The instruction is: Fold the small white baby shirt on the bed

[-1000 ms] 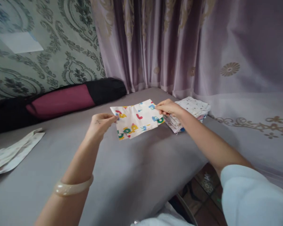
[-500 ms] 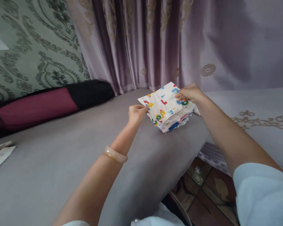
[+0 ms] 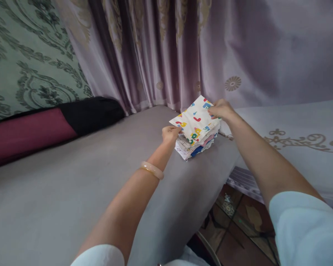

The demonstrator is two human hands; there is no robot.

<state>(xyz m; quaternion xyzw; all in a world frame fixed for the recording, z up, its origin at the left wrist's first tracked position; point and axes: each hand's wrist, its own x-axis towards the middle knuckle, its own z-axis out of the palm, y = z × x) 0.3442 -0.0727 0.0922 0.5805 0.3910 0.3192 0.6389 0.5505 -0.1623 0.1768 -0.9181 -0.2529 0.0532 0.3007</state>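
A white folded cloth (image 3: 195, 117) with colourful printed shapes lies over a stack of folded cloths (image 3: 201, 147) on the grey bed. My left hand (image 3: 171, 133), a pale bangle on its wrist, pinches the printed cloth at its near left corner. At the right edge of that cloth, my right hand (image 3: 221, 110) grips it between thumb and fingers. White, pink and blue layers show along the front of the stack below. Whether the printed cloth touches the stack all the way across cannot be made out.
The grey bed sheet (image 3: 86, 184) spreads to the left. A black and maroon bolster (image 3: 44, 127) lies along the patterned wall. Behind the stack hangs a purple curtain (image 3: 166, 55). A white embroidered cover (image 3: 294, 129) is on the right, above a tiled floor (image 3: 238, 236).
The printed cloth has shifted right relative to the stack, baring more of the stack's left side. Both hands moved with it, still gripping. The view has turned slightly.
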